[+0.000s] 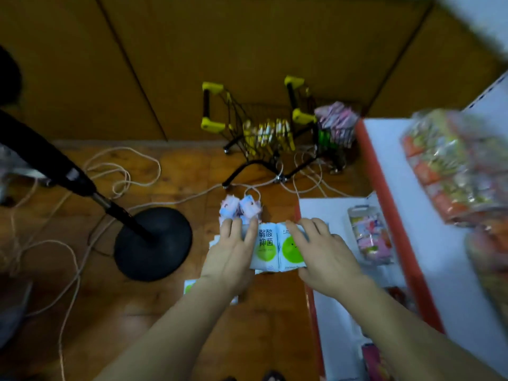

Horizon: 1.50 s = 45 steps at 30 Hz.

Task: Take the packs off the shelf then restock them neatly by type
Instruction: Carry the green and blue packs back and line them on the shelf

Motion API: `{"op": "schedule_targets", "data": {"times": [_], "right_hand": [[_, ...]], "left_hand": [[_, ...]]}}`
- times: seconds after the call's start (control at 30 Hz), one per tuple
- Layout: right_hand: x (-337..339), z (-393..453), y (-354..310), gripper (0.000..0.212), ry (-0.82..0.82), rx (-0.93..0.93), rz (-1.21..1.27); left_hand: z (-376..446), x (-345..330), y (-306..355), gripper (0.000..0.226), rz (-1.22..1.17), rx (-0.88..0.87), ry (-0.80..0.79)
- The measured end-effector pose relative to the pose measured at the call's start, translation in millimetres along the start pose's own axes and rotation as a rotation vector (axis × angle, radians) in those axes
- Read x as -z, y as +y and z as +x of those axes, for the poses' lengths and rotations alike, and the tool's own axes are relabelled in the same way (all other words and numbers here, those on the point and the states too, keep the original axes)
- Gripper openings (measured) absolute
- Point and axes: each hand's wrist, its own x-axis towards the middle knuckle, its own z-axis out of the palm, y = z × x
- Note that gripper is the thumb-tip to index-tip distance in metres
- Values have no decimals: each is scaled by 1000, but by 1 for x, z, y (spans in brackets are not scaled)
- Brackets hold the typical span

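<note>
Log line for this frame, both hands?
left hand: holds white-green packs | right hand: same packs | where: over floor, beside shelf

White packs (277, 250) bear green circles; shelf (384, 215) edged red.

We read 弱酸抑菌 printed above a green circle on the left white pack (264, 250); the neighbouring pack's (290, 251) print is illegible.
</note>
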Motion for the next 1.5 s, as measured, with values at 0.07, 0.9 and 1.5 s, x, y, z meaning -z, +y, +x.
{"op": "schedule_targets", "data": {"times": [0.07, 0.9, 1.5], "right_hand": [[58, -7, 0, 92, 57, 8, -25], [452, -170, 46, 90, 601, -202, -256], [456, -399, 45, 96, 595, -798, -353]], "left_hand": [[-7, 56, 0, 111, -10, -17, 62], [-82, 472, 89, 107, 53, -371, 727], [-133, 512, 260, 103, -67, -1079, 799]]}}
